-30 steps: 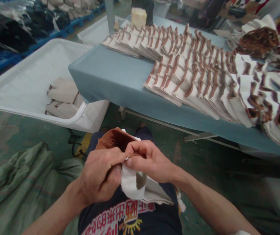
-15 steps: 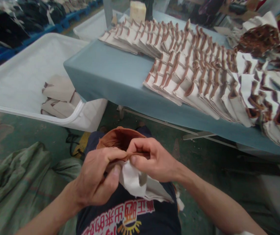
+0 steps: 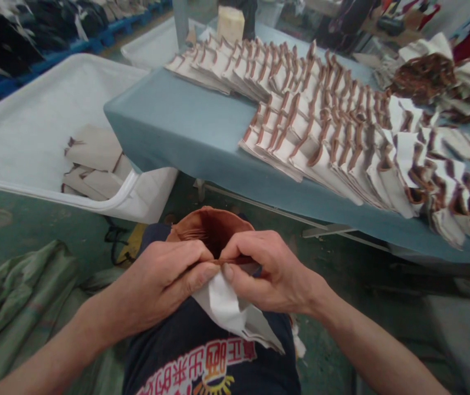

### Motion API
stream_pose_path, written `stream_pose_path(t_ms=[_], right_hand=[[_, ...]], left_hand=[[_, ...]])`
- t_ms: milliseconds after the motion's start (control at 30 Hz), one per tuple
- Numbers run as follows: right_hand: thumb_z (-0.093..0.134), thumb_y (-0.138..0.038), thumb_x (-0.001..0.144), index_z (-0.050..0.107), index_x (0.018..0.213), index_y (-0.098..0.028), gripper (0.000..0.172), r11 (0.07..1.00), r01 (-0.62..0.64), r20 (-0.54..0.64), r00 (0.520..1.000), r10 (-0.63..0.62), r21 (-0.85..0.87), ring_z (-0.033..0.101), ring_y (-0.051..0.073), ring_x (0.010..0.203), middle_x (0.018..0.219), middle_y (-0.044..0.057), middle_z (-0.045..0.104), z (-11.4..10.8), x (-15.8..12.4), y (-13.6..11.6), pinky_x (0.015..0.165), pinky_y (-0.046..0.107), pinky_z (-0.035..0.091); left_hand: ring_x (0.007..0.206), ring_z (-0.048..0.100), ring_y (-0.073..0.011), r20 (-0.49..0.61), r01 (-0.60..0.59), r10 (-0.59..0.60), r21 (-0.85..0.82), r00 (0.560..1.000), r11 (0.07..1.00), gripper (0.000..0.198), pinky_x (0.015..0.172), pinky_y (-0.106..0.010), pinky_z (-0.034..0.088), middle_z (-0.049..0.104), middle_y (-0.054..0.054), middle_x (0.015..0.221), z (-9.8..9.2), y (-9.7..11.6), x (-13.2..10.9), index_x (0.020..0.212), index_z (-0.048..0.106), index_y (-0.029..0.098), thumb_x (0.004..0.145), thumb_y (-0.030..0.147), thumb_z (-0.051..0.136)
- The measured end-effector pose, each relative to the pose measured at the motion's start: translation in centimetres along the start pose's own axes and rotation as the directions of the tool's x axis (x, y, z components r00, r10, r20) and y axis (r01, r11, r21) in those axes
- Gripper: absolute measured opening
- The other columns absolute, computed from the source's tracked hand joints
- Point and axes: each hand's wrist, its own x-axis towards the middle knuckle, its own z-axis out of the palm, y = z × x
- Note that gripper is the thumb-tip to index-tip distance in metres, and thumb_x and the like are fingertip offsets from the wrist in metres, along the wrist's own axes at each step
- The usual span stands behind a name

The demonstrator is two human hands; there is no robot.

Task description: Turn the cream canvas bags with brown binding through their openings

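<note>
Both hands pinch the edge of a brown-and-white fabric piece (image 3: pixel 224 302) over my lap, in front of a dark shirt with printed characters. My left hand (image 3: pixel 177 280) is closed on its brown edge, thumb on top. Close beside it, my right hand (image 3: pixel 265 271) grips the same edge between thumb and bent fingers. The brown part (image 3: pixel 205 222) bows up into an open hollow behind the hands. A white flap hangs down below my fingertips, its end pointing right. My fingers hide the exact spot where they meet.
A blue-topped table (image 3: pixel 177 120) bears rows of similar folded white-and-brown pieces (image 3: pixel 317 120). To its left stands a white plastic tub (image 3: pixel 74 203) with several pieces inside. Green sacking (image 3: pixel 24 296) lies on the floor at left. Brown-and-white bundles (image 3: pixel 424 77) lie at the far right.
My left hand has turned and its thumb has come up onto the edge, next to the right thumb. The brown hollow now stands more open, and the white flap hangs slightly lower.
</note>
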Motion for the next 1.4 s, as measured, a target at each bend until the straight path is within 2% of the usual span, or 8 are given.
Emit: stream_pose_path(t_ms=[133, 233, 500, 567, 733, 967, 1167, 1400], right_hand=[[0.061, -0.021, 0.098, 0.063, 0.084, -0.021, 0.014, 1.0, -0.009, 0.052, 0.999, 0.011, -0.026, 0.053, 0.011, 0.061, 0.072, -0.002, 0.066, -0.5, -0.6, 0.2, 0.062, 0.026, 0.04], [0.059, -0.035, 0.106, 0.065, 0.085, -0.02, 0.027, 0.968, -0.18, 0.172, 0.974, 0.15, 0.176, 0.052, 0.011, 0.062, 0.071, -0.003, 0.062, -1.0, -0.7, 0.3, 0.061, 0.025, 0.039], [0.081, -0.065, 0.09, 0.054, 0.074, -0.022, 0.054, 0.58, -0.454, 0.321, 0.89, 0.323, 0.677, 0.031, 0.008, 0.054, 0.063, -0.009, 0.042, 1.5, 0.4, 0.7, 0.05, 0.024, 0.029], [0.077, -0.065, 0.093, 0.053, 0.074, -0.022, 0.053, 0.583, -0.419, 0.27, 0.905, 0.327, 0.696, 0.03, 0.008, 0.052, 0.062, -0.009, 0.041, 2.2, 0.3, 0.7, 0.049, 0.025, 0.026], [0.074, -0.049, 0.098, 0.049, 0.069, -0.023, 0.046, 0.788, -0.213, 0.041, 0.972, 0.232, 0.577, 0.029, 0.009, 0.053, 0.059, -0.008, 0.039, 3.7, -0.4, 1.3, 0.052, 0.027, 0.023], [0.076, -0.057, 0.095, 0.048, 0.069, -0.022, 0.052, 0.54, -0.237, 0.076, 0.95, 0.303, 0.807, 0.027, 0.007, 0.051, 0.059, -0.008, 0.039, 5.5, -1.3, 2.5, 0.048, 0.023, 0.021], [0.082, -0.063, 0.089, 0.046, 0.068, -0.022, 0.058, 0.391, -0.399, 0.221, 0.877, 0.427, 0.829, 0.027, 0.005, 0.047, 0.057, -0.01, 0.038, 4.4, -1.1, 2.1, 0.046, 0.021, 0.022], [0.081, -0.068, 0.089, 0.056, 0.075, -0.019, 0.057, 0.492, -0.471, 0.281, 0.867, 0.412, 0.732, 0.028, 0.005, 0.05, 0.059, -0.01, 0.04, 3.2, -1.2, 1.9, 0.046, 0.02, 0.023]], left_hand=[[0.061, 0.06, -0.013, -0.002, -0.047, 0.047, 0.061, 0.999, 0.997, 0.028, 0.061, -0.027, 0.041, 0.068, 0.004, 0.072, 0.5, 0.5, 0.3, 0.086, 0.064, 0.021, 0.11, 0.024, 0.049], [0.054, 0.054, -0.0113, -0.049, -0.117, 0.122, 0.093, 0.991, 0.989, 0.029, 0.055, -0.027, 0.036, 0.061, 0.006, 0.065, 0.9, 0.7, 0.6, 0.078, 0.056, 0.022, 0.106, 0.017, 0.05], [0.053, 0.048, -0.0086, -0.087, -0.02, 0.006, -0.168, 0.996, 0.986, 0.028, 0.051, -0.022, 0.035, 0.053, 0.008, 0.064, 1.4, 0.0, -0.2, 0.078, 0.056, 0.021, 0.106, 0.017, 0.05], [0.054, 0.045, -0.0092, -0.073, 0.053, -0.078, -0.289, 0.994, 0.956, 0.032, 0.05, -0.023, 0.034, 0.049, 0.007, 0.065, 1.6, 0.1, -0.6, 0.078, 0.055, 0.021, 0.109, 0.021, 0.049], [0.056, 0.041, -0.0114, -0.019, 0.225, -0.267, -0.48, 0.964, 0.848, 0.055, 0.051, -0.026, 0.033, 0.047, 0.004, 0.066, 2.6, 0.4, -1.4, 0.073, 0.053, 0.021, 0.116, 0.051, 0.037], [0.054, 0.036, -0.0127, 0.083, 0.326, -0.364, -0.652, 0.928, 0.684, 0.08, 0.049, -0.027, 0.028, 0.042, 0.004, 0.06, 3.6, -0.5, -1.0, 0.067, 0.051, 0.021, 0.105, 0.084, 0.024], [0.064, 0.051, -0.0128, 0.031, 0.253, -0.267, -0.443, 0.963, 0.86, 0.061, 0.061, -0.026, 0.042, 0.061, 0.003, 0.073, 2.1, 0.2, -0.3, 0.077, 0.066, 0.019, 0.116, 0.057, 0.037], [0.069, 0.067, -0.0124, -0.057, 0.153, -0.159, -0.094, 0.986, 0.984, 0.026, 0.064, -0.022, 0.049, 0.073, 0.005, 0.078, 0.4, 0.7, -1.4, 0.091, 0.07, 0.022, 0.109, 0.028, 0.052]])
